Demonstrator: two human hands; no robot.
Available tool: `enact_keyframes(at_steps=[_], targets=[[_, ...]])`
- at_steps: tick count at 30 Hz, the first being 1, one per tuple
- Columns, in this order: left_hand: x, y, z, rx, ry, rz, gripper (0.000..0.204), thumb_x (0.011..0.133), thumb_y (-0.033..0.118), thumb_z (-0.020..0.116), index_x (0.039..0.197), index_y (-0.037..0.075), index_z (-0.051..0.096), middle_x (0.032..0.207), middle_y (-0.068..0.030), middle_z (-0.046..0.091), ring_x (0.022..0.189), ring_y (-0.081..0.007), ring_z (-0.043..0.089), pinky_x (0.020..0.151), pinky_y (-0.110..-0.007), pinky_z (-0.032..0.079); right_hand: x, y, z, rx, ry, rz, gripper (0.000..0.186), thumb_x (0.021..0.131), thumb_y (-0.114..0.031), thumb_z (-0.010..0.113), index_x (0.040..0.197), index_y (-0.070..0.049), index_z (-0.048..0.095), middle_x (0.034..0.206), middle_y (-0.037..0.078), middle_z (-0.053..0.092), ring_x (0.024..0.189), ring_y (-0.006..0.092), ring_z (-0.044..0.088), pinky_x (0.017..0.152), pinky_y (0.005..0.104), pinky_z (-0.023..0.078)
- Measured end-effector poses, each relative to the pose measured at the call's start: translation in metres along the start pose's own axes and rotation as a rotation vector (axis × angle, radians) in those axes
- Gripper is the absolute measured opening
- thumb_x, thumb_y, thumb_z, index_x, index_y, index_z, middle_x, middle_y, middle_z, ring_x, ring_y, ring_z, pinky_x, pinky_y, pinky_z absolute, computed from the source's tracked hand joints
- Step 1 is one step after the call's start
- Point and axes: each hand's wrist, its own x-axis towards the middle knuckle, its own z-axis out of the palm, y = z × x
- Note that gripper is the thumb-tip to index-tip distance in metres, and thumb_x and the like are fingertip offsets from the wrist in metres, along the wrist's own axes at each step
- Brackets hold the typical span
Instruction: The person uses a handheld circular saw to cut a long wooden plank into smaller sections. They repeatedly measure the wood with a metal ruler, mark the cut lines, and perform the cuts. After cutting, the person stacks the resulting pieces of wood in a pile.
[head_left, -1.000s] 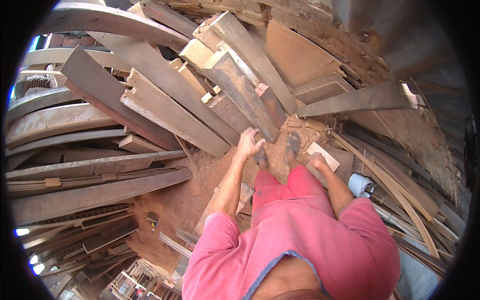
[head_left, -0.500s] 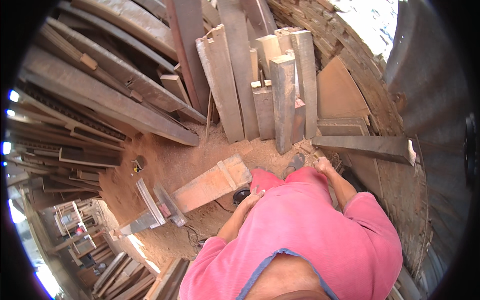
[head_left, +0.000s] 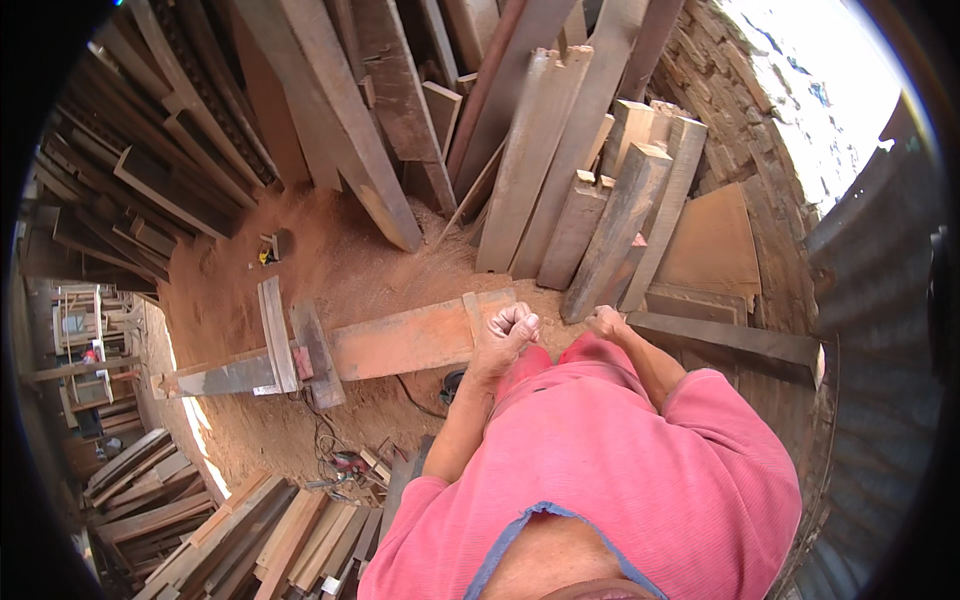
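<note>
My left hand [head_left: 508,338] is raised over the near end of a long, dust-reddened plank [head_left: 400,338], its fingers curled in and nothing visible in them. A narrow wooden strip [head_left: 473,318] crosses the plank close to that hand. My right hand [head_left: 606,322] is closed in front of my right knee, near the end of a thick dark beam [head_left: 730,345]. What its fingers hold, if anything, is hidden. Two short boards, one pale [head_left: 277,335] and one darker [head_left: 318,357], lie across the plank farther left.
Upright timber offcuts [head_left: 618,230] and tall leaning boards [head_left: 530,160] stand ahead. More stacked lumber [head_left: 310,540] lies at lower left. Cables and a red tool [head_left: 350,463] rest on the ground left of me. A yellow-and-black object [head_left: 267,255] sits on the sawdust. Corrugated sheet [head_left: 880,330] rises at right.
My left hand has risen from beside my thigh to over the plank's end, fingers now curled. The right hand has drawn in leftward. My view has turned, shifting the scene.
</note>
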Motion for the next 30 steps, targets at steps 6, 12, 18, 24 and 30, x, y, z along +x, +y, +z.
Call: enact_keyframes(at_steps=[6, 12, 18, 24, 30], targets=[[-0.037, 0.204, -0.002, -0.061, -0.149, 0.715, 0.037, 0.087, 0.025, 0.089, 0.085, 0.018, 0.053, 0.073, 0.0054, 0.058, 0.073, -0.0144, 0.060, 0.079, -0.034, 0.046, 0.003, -0.092, 0.030, -0.009, -0.124, 0.019, 0.032, 0.087, -0.026, 0.063, 0.095, 0.001, 0.077, 0.087, 0.023, 0.074, 0.078, 0.0342, 0.073, 0.070, 0.0434, 0.059], [-0.079, 0.313, 0.047, -0.002, -0.331, 1.391, 0.092, 0.060, 0.070, 0.094, 0.106, 0.000, 0.056, 0.074, 0.0046, 0.060, 0.068, -0.0115, 0.062, 0.063, -0.024, 0.048, 0.081, -0.026, 0.097, -0.369, -0.339, -0.407, 0.033, 0.086, -0.031, 0.062, 0.079, -0.002, 0.075, 0.080, 0.019, 0.074, 0.082, 0.0382, 0.075, 0.070, 0.0428, 0.058], [-0.107, 0.312, 0.052, -0.055, -0.303, 1.371, 0.122, 0.064, 0.076, 0.087, 0.129, -0.015, 0.039, 0.073, -0.0036, 0.060, 0.071, -0.0146, 0.064, 0.069, -0.028, 0.055, 0.070, -0.065, 0.090, -0.393, -0.431, -0.305, 0.033, 0.086, -0.031, 0.062, 0.080, -0.002, 0.075, 0.082, 0.019, 0.074, 0.084, 0.0381, 0.075, 0.072, 0.0433, 0.058], [-0.091, 0.275, 0.096, -0.210, -0.162, 1.594, 0.084, 0.075, 0.064, 0.085, 0.116, -0.006, 0.060, 0.078, -0.0052, 0.067, 0.069, -0.0225, 0.068, 0.060, -0.034, 0.053, 0.072, -0.049, 0.049, -0.398, -0.408, -0.299, 0.033, 0.086, -0.032, 0.062, 0.080, -0.002, 0.076, 0.083, 0.020, 0.075, 0.086, 0.0381, 0.075, 0.073, 0.0439, 0.058], [-0.104, 0.253, 0.123, -0.455, -0.429, 1.580, 0.066, 0.100, 0.058, 0.062, 0.110, -0.007, 0.071, 0.081, -0.0052, 0.074, 0.063, -0.0328, 0.068, 0.054, -0.038, 0.054, 0.080, -0.031, 0.023, -0.506, -0.454, -0.456, 0.034, 0.087, -0.032, 0.061, 0.080, -0.002, 0.076, 0.085, 0.021, 0.075, 0.088, 0.0380, 0.075, 0.075, 0.0445, 0.058]])
